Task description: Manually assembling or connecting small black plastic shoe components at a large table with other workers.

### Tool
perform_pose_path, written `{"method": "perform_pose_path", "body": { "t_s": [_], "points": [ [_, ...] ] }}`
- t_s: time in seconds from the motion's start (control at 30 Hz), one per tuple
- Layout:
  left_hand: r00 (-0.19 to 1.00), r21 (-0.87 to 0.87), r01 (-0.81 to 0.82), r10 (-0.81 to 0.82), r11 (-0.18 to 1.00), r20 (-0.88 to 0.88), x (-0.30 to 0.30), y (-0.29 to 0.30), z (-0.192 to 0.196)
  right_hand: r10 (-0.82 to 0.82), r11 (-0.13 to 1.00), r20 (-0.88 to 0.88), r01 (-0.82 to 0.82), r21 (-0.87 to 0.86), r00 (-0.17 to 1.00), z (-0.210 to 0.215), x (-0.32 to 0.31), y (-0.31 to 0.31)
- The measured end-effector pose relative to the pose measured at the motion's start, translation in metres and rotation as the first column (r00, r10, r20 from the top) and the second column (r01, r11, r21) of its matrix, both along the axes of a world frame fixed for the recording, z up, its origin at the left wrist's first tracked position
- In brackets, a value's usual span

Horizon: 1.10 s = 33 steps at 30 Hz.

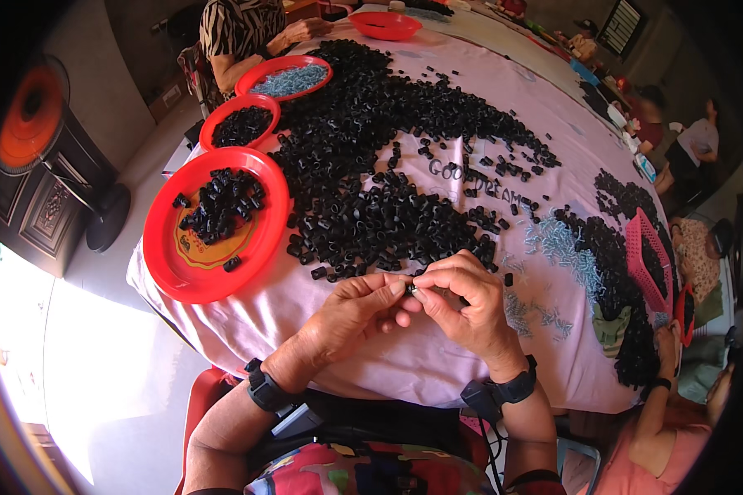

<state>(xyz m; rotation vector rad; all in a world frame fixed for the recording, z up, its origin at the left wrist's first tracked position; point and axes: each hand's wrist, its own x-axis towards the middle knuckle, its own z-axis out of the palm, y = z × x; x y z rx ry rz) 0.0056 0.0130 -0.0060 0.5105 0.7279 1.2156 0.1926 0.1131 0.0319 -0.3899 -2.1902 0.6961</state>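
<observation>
— Black plastic, that small piece [411, 289]: where is it sitting?

— It is being pinched between the fingertips of both hands. The left hand [357, 312] is closing thumb and forefinger on it from one side, and the right hand [462, 299] is gripping it from the other, so the fingers of both are curled shut around that one piece, just above the pink cloth [404, 363].

— What is lying beyond the fingers?

— A big heap of black pieces [371, 165], far too many to count, is spreading away from the fingertips across the cloth. Its nearest pieces are lying just past the knuckles.

— And to the sides?

— Out past the left fingers, three red plates are standing in a row. The nearest plate [215, 227] is holding a small pile of black pieces, the second plate [241, 122] is holding more black ones, and the third plate [286, 77] is holding pale screws. A fourth red plate [385, 25] is sitting at the far end. Right of the right fingers, a scatter of pale screws [553, 247] is lying on the cloth, and further right a pink basket [650, 256].

— Anyone else working?

— One person [239, 33] in a striped top is sitting behind the plates, and another's hand [667, 346] is reaching in at the right edge.
</observation>
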Motion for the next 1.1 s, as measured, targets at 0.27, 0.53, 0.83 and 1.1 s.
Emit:
{"method": "perform_pose_path", "body": {
  "t_s": [0.27,0.53,0.83,1.1],
  "points": [
    [0.999,-0.005,0.037,-0.037,0.999,0.014,-0.006,-0.001,0.000,-0.003,1.000,0.014,0.003,-0.018,1.000,0.003,0.001,-0.002],
    [0.960,-0.041,-0.095,0.102,0.995,0.261,-0.030,0.000,0.003,-0.196,0.981,0.066,0.195,0.013,0.978,-0.012,0.005,0.010],
    [0.980,0.008,-0.113,0.110,0.994,0.167,-0.027,0.002,-0.002,-0.194,0.950,0.302,0.101,0.297,0.933,-0.015,-0.004,0.011],
    [0.999,0.082,-0.047,0.045,0.996,0.028,-0.022,-0.002,-0.004,-0.127,0.989,0.087,0.133,-0.064,0.988,-0.013,0.000,0.004]
  ]
}}
